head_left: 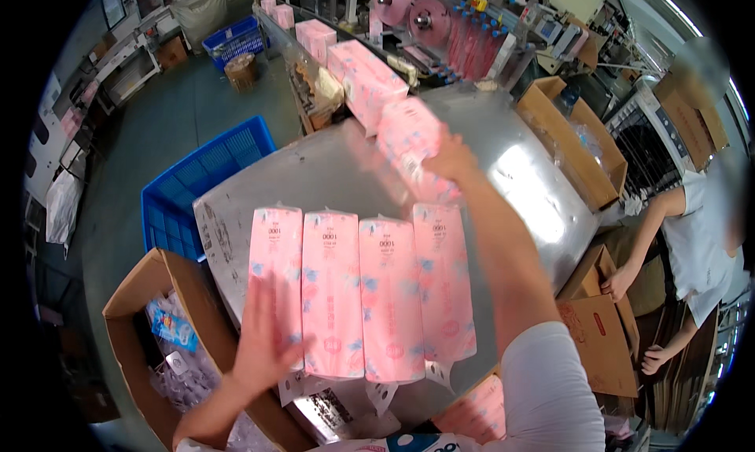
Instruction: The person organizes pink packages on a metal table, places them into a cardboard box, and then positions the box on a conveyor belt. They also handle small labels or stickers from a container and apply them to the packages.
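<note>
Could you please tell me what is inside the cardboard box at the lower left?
The cardboard box holds crumpled translucent plastic with a blue packet on top; what lies beneath them is covered.

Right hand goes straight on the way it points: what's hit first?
The blurred pink pack, which the right hand seems to touch; past that, probably the patterned pink pack behind it, though depth is unclear.

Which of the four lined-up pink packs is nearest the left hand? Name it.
The leftmost pack: the left hand has its fingers over it; the other three packs sit farther right.
</note>
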Tool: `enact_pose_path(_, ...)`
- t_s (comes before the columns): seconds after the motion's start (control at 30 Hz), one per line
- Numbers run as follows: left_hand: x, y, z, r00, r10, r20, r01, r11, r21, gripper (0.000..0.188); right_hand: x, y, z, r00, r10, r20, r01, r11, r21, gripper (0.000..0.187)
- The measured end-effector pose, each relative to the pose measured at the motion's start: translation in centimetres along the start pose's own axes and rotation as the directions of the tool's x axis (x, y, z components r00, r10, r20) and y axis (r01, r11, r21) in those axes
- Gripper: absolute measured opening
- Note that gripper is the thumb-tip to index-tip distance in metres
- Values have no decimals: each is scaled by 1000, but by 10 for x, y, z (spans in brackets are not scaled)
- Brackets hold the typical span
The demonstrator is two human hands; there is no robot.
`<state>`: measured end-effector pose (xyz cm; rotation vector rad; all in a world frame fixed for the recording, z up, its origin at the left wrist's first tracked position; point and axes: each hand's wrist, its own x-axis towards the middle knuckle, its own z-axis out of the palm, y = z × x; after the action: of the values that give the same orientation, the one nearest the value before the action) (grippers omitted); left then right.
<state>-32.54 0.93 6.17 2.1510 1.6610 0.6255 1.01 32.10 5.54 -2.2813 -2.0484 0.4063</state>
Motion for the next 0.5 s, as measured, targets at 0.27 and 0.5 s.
enact_pose_path(0.27,31,-92,-5,491,-290,821,871,189,-454,62,-139,108,-36,734,-345,584,82,900,428,85)
enact_pose_path(0.5,54,-53,39,574,-223,788,819,153,-553,60,-269,173,18,788,11,615,-612,112,783,62)
